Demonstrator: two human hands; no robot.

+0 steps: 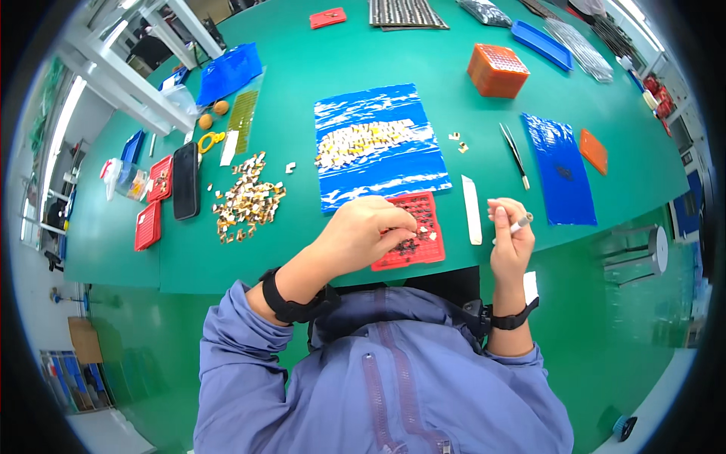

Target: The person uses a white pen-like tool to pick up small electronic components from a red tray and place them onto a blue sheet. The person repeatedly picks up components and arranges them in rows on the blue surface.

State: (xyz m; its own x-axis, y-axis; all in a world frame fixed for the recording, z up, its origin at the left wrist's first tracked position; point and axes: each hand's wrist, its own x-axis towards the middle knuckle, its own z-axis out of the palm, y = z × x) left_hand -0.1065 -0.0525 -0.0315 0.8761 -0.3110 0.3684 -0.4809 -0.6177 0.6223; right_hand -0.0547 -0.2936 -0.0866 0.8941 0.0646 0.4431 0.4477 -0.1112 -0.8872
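Observation:
My left hand (370, 233) is over a red tray (423, 257), its thumb and fingertips pinched together. What they hold, if anything, is too small to make out. Dark small parts fill much of the tray, with a few white bits among them. To the right, my right hand (508, 236) is closed around a slim white pen-like tool (520, 223). Between the hands and a little further out lies a white strip (471, 210). Just beyond the tray, a blue sheet (363, 195) carries a dense patch of small white and yellowish pieces (370, 141).
Left of the sheet is a heap of small gold-and-white pieces (249, 198), near a black phone (186, 181) and red trays (147, 225). Tweezers (514, 155) and another blue sheet (560, 170) lie at right. Stacked orange trays (497, 72) stand further back. A stool (643, 253) stands beyond the table edge.

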